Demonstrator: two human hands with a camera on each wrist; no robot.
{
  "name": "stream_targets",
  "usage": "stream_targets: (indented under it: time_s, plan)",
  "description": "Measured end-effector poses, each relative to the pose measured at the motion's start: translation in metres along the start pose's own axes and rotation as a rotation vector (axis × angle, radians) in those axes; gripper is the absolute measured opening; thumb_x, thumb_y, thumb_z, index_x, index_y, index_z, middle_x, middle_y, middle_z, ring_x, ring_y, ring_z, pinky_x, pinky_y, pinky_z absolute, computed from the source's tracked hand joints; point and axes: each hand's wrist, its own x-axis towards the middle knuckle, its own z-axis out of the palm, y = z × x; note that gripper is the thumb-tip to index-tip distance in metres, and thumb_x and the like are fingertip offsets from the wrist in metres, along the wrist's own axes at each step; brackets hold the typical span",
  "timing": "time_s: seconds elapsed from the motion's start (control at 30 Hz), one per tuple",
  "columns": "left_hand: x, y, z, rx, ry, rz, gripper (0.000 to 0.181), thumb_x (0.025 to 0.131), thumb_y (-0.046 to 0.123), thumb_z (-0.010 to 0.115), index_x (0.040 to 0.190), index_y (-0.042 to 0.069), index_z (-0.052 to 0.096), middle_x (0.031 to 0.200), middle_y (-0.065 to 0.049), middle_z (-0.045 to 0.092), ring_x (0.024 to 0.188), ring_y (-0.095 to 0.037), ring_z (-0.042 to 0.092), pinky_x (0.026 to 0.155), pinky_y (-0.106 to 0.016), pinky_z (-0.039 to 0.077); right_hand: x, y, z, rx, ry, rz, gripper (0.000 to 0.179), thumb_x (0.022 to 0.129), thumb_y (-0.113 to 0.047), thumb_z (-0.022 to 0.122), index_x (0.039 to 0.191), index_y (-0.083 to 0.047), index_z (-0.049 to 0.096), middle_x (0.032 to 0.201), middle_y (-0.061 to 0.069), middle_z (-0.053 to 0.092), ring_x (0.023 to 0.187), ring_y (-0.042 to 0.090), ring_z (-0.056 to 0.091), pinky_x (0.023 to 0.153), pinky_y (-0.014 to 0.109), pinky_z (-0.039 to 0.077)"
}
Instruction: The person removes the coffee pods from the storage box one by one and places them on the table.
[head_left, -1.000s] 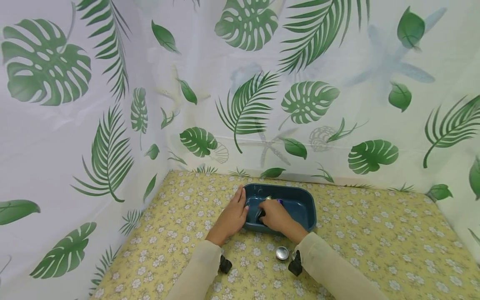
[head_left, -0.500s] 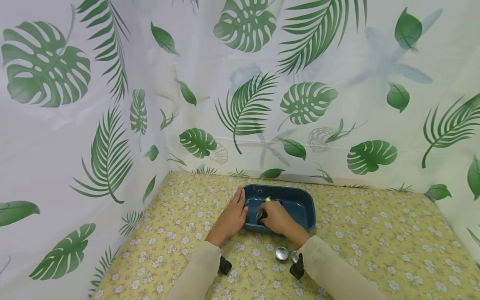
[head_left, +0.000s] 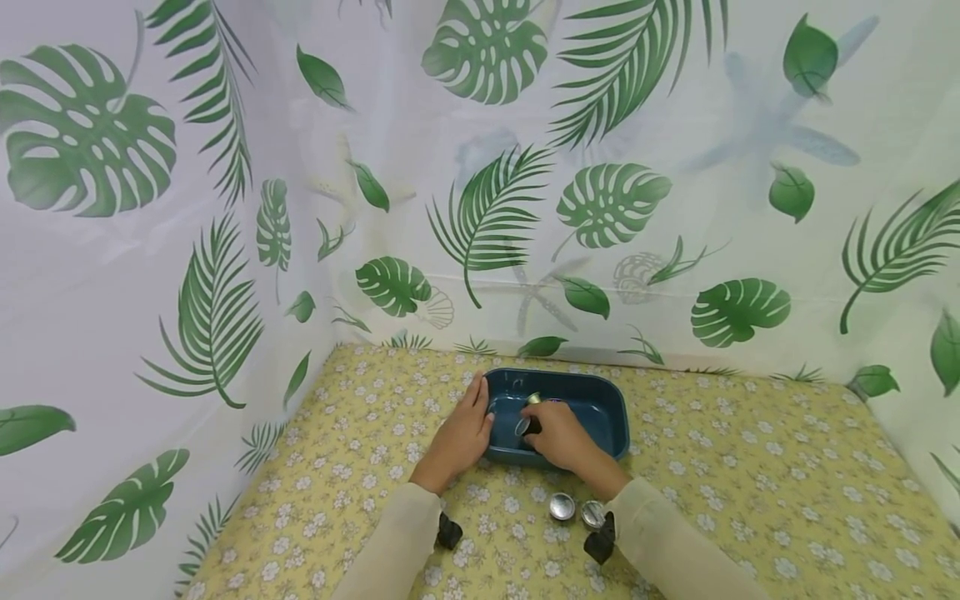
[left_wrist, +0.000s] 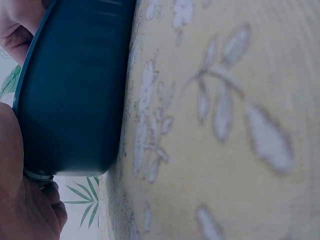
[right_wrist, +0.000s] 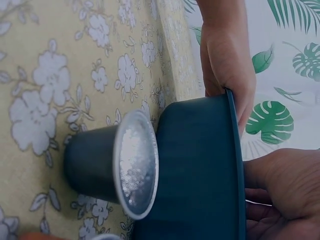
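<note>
A dark blue rectangular tub [head_left: 611, 446] stands on the table. My left hand [head_left: 459, 433] grips its left end, fingers along the outside and thumb at the rim. Inside the tub, my right hand [head_left: 558, 433] pinches a dark coffee capsule [head_left: 532, 426], tilted so that its silvery lid faces left. Just beyond those fingers lies a gold capsule [head_left: 533, 398], and a purple bit [head_left: 555, 402] shows behind the knuckles. In the right wrist view the tub wall [right_wrist: 197, 165] hides the right fingertips and whatever they hold.
Two capsules, one with a silvery top [head_left: 562, 507] and another [head_left: 592, 514] beside the right cuff, stand in front of the tub. The nearer grey capsule [right_wrist: 92, 160] looms large in the right wrist view. A leaf-printed curtain [head_left: 675, 333] rises behind the flowered tablecloth [head_left: 720, 483].
My right hand has shifted slightly right, and more of the dark capsule's lid shows. The second capsule by the right cuff has come into fuller view. The left hand keeps its hold on the tub.
</note>
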Motion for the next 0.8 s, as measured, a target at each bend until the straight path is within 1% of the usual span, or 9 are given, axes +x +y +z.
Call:
stream_targets:
  time_s: [0.17,0.27,0.4,0.53,0.67,0.8]
  plan:
    - [-0.001,0.0,0.0,-0.005,0.0,-0.008,0.063,0.112,0.026,0.038,0.163,0.004,0.009,0.17,-0.004,-0.008,0.155,-0.025,0.012,0.119,-0.045,0.031,-0.005,0.001,-0.002,0.033,0.009,0.005,0.039,0.086,-0.002,0.081,0.123,0.003,0.071,0.117,0.015,0.071,0.109,0.032,0.067,0.092,0.048,0.055]
    - [-0.001,0.0,0.002,-0.004,0.004,-0.008,0.062,0.112,0.025,0.038,0.163,0.004,0.01,0.17,-0.005,-0.007,0.155,-0.026,0.013,0.119,-0.045,0.031,-0.011,0.001,-0.003,0.059,0.028,0.002,0.038,0.086,0.0,0.08,0.122,0.002,0.07,0.117,0.014,0.071,0.107,0.031,0.067,0.089,0.047,0.056]
    - [-0.002,0.0,0.004,-0.006,0.01,-0.016,0.062,0.112,0.026,0.038,0.163,0.004,0.01,0.17,-0.004,-0.008,0.155,-0.026,0.013,0.119,-0.046,0.03,-0.017,0.001,-0.005,0.118,0.07,-0.008,0.038,0.085,0.002,0.08,0.122,0.001,0.071,0.112,0.012,0.072,0.097,0.026,0.069,0.079,0.041,0.058]
    - [-0.001,0.0,0.003,-0.006,0.01,-0.021,0.062,0.112,0.026,0.038,0.163,0.005,0.009,0.17,-0.003,-0.008,0.155,-0.025,0.012,0.119,-0.045,0.031,-0.021,0.002,-0.006,0.175,0.122,-0.023,0.038,0.085,0.003,0.079,0.121,0.0,0.071,0.107,0.01,0.072,0.089,0.021,0.069,0.07,0.034,0.057]
    - [0.0,0.0,0.002,0.003,0.002,-0.017,0.062,0.112,0.026,0.038,0.163,0.005,0.008,0.17,-0.004,-0.009,0.155,-0.025,0.011,0.12,-0.045,0.029,-0.024,0.005,-0.007,0.194,0.16,-0.046,0.044,0.085,0.003,0.08,0.128,0.001,0.068,0.112,0.012,0.072,0.089,0.019,0.07,0.068,0.028,0.056]
    - [0.001,0.0,0.002,0.008,0.009,-0.012,0.062,0.112,0.027,0.037,0.163,0.005,0.009,0.17,-0.004,-0.007,0.155,-0.025,0.012,0.12,-0.045,0.029,-0.028,0.005,-0.01,0.203,0.181,-0.064,0.052,0.085,0.002,0.08,0.135,0.002,0.064,0.119,0.014,0.07,0.086,0.017,0.068,0.067,0.025,0.055]
